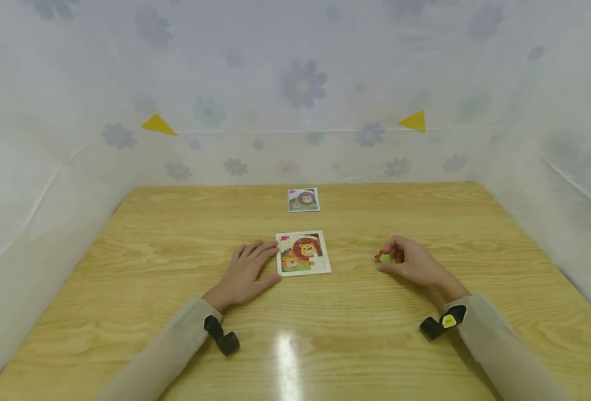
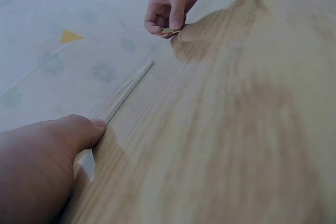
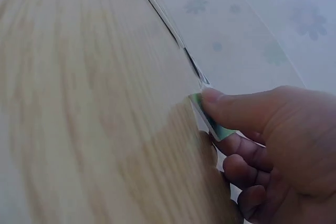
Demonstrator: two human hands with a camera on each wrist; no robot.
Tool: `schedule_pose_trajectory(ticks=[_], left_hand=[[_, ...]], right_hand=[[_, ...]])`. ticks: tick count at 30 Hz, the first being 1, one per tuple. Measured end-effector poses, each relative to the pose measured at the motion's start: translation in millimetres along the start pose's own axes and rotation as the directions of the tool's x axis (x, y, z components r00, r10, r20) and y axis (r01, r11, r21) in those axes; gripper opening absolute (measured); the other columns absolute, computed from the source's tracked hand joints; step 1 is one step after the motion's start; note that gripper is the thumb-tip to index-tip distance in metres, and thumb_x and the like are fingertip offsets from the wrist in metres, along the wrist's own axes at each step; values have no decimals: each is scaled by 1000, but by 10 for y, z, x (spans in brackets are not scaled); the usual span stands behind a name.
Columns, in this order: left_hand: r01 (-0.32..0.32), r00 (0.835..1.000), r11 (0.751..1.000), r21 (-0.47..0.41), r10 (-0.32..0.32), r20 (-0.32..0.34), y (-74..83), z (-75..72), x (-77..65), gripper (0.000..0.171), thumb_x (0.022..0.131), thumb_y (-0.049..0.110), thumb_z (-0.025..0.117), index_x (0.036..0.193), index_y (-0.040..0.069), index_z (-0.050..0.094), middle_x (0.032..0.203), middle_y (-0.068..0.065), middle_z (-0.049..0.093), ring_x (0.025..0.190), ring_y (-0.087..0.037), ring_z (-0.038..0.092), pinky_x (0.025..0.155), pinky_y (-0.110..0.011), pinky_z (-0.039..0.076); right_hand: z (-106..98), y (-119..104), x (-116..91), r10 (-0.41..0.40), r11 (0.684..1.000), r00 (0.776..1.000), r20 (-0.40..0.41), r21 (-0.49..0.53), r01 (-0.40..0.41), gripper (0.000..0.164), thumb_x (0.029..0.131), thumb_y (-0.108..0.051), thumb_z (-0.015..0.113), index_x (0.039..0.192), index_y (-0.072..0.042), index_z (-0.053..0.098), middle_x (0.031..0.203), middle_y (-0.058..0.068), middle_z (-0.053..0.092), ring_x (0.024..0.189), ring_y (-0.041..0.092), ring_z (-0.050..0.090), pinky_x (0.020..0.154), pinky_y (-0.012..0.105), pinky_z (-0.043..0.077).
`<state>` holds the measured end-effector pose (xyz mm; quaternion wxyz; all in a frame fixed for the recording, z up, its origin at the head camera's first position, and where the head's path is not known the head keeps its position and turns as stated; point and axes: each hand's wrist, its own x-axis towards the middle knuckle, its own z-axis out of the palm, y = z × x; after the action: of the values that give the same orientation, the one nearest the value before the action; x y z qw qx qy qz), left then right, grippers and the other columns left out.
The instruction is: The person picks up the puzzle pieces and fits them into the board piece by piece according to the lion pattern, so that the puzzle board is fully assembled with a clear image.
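Observation:
A square lion jigsaw puzzle [image 1: 297,250] in a white frame lies on the table, with a pale gap at its lower right. My left hand [image 1: 247,273] rests at the frame's left side, fingers spread, the fingertips and thumb touching its edge. To the right of the puzzle, my right hand [image 1: 415,263] pinches a green and orange puzzle piece [image 1: 385,258] between thumb and fingers, just above the tabletop. The right wrist view shows that thumb [image 3: 236,108] pressed on the piece's edge. In the left wrist view the left thumb [image 2: 79,132] meets the frame's edge.
A small picture card [image 1: 303,200] with the same lion lies behind the puzzle on the wooden table [image 1: 175,234]. Flowered white curtains [image 1: 255,83] enclose the back and sides, with two yellow triangles [image 1: 414,121] on the rear one.

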<state>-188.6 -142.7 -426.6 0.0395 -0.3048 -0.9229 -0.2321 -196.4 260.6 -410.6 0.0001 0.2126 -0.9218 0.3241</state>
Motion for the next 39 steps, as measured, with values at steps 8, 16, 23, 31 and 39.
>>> schedule_pose_trajectory(ticks=[8,16,23,31,39], left_hand=[[11,1000,1000,9,-11,-3,-28,-13,-39,63,94,47,56,145,12,44,153,-4,38,142,-34,29,113,-60,17],[17,1000,1000,13,-17,-6,-45,-40,-66,63,94,47,56,145,13,44,153,-3,38,142,-33,29,113,-59,17],[20,1000,1000,6,-20,0,-32,-50,-74,63,94,47,56,146,13,43,153,-3,38,143,-32,28,114,-59,16],[19,1000,1000,16,-19,1,-24,-54,-84,64,94,48,56,146,14,43,153,-2,38,143,-32,28,114,-59,16],[13,1000,1000,19,-13,-1,-10,-21,-77,63,93,47,56,145,13,44,152,-3,39,142,-33,29,114,-58,17]], right_hand=[[79,-31,78,-12,993,999,-32,117,16,13,91,-13,67,98,-6,58,81,2,63,65,5,54,60,23,45],[147,-96,248,-10,966,998,-58,257,25,18,92,-9,65,108,-2,60,85,11,66,61,10,59,53,25,49],[222,-385,409,-37,957,999,-28,287,43,18,92,-1,61,109,4,60,84,19,66,57,15,53,51,23,42],[456,-465,576,-47,918,999,13,394,38,22,93,-3,62,113,3,57,86,19,65,62,12,62,54,25,51],[675,-651,664,-40,913,999,11,406,32,23,92,-6,64,113,1,59,85,14,65,61,12,61,56,26,52]])
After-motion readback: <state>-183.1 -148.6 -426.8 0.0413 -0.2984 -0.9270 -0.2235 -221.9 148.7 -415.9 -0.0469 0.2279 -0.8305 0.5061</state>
